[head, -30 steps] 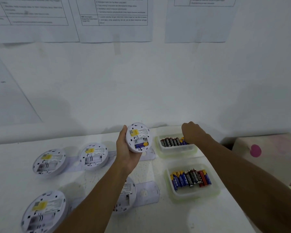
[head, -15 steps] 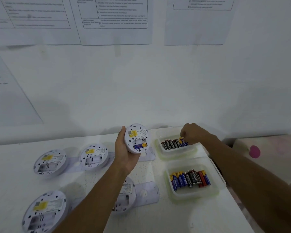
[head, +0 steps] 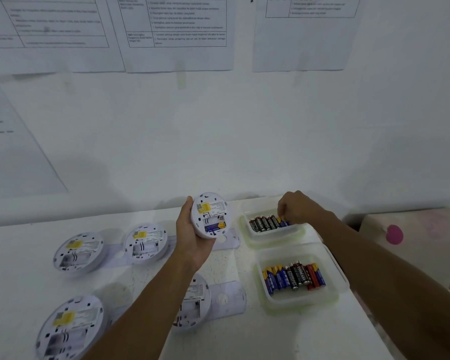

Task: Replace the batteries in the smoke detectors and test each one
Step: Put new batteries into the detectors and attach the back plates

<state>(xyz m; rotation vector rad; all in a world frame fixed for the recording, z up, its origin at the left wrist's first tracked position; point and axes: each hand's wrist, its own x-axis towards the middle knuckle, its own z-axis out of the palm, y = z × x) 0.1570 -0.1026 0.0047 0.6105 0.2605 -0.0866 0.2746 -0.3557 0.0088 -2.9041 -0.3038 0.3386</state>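
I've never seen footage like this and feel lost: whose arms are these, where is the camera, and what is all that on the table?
No machine here: these are a person's two bare arms, filmed by one camera worn on the head, looking forward and down. The left hand holds a round white smoke detector, back side facing us, with one blue battery in its open compartment. The right hand reaches into the far tray of batteries; whether it grips one yet, I cannot tell. A near tray holds more. On the white table lie four other detectors, backs up.
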